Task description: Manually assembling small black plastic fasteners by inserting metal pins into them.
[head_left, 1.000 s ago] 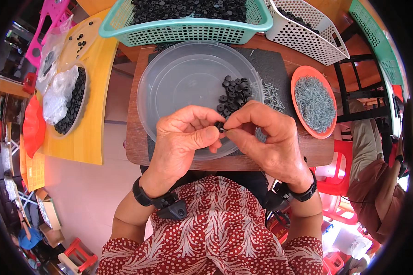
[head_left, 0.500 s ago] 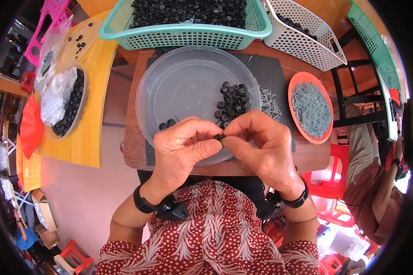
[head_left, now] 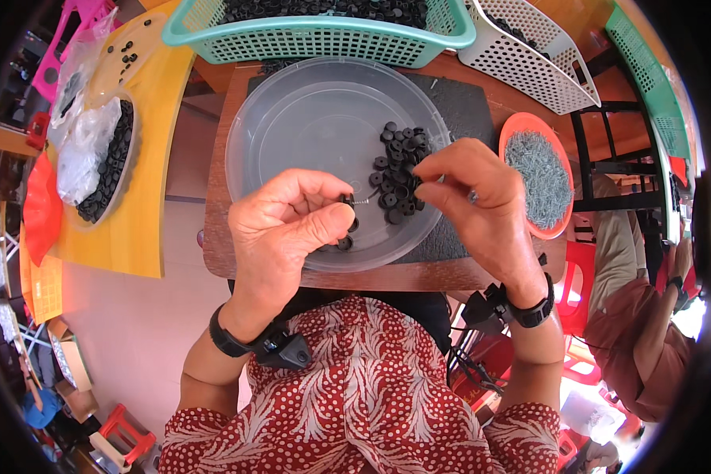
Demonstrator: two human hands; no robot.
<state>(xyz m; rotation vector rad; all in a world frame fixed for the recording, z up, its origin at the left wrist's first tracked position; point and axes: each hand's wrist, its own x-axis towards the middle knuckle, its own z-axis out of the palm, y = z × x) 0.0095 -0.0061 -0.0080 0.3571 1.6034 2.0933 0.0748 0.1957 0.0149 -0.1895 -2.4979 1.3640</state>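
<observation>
My left hand pinches a black rubber cap between thumb and forefinger. A thin screw sticks out of that cap toward the right. Over the right side of a clear round tub, my right hand hovers beside a pile of black caps, thumb and forefinger slightly apart. A small silvery piece, apparently a screw, shows in its curled fingers. A few more caps lie in the tub, partly behind my left hand. The right hand covers most of the loose screws outside the tub.
An orange-red plate of screws stands at the right. Behind the tub are a teal basket of black caps and a white basket. A yellow table at left bears a bowl of black pieces. Another person sits at far right.
My hands were together at the cap and have parted. The right moved up and right to the cap pile. The left drew slightly left with the cap, and its screw now shows.
</observation>
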